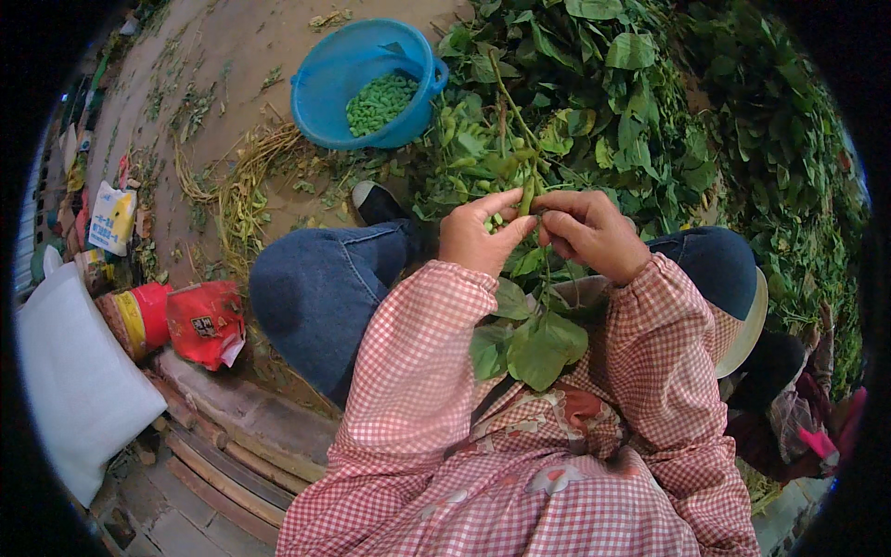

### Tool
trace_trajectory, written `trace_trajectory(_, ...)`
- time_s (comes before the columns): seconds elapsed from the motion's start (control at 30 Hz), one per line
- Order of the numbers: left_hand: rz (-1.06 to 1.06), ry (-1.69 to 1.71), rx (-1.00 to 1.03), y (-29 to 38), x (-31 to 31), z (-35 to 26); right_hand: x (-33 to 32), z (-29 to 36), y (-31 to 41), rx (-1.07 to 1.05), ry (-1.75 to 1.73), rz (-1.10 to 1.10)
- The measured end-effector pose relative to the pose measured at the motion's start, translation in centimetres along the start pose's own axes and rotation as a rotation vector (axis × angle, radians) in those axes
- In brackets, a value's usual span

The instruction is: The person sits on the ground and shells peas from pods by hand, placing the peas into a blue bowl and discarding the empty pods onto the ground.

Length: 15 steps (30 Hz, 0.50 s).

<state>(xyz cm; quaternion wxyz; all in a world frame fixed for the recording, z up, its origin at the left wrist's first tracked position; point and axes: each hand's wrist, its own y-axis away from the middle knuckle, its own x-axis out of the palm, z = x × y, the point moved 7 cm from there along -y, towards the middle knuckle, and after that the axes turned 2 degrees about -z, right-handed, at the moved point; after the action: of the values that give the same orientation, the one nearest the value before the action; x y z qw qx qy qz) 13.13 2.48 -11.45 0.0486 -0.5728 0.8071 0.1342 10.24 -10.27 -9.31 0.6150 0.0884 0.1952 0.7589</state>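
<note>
Both hands meet in front of me over a leafy bean plant whose stem runs between my knees. My left hand pinches a green pod between thumb and fingertips, and a few loose pods show at its palm. Close beside it, my right hand has its thumb and fingers closed at the plant's stem, just right of the pod. Broad leaves hang below my hands onto the checked smock. Beyond my left knee stands a blue plastic basin with a heap of green pods inside.
Heaped leafy plants cover the ground ahead and right. Dry stalks lie left of the basin. On the left are a red packet, a white sack and a printed bag. Another person is partly visible at lower right.
</note>
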Motion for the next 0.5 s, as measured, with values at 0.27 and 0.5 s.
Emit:
trace_trajectory(0.27, -0.046, -0.146, 0.064, 0.17, -0.09, -0.64, 0.39, -0.18, 0.15, 0.109, -0.137, 0.023)
trace_trajectory(0.5, -0.049, -0.229, 0.078, 0.2, -0.08, -0.81, 0.47, -0.02, 0.07, 0.098, -0.125, 0.038)
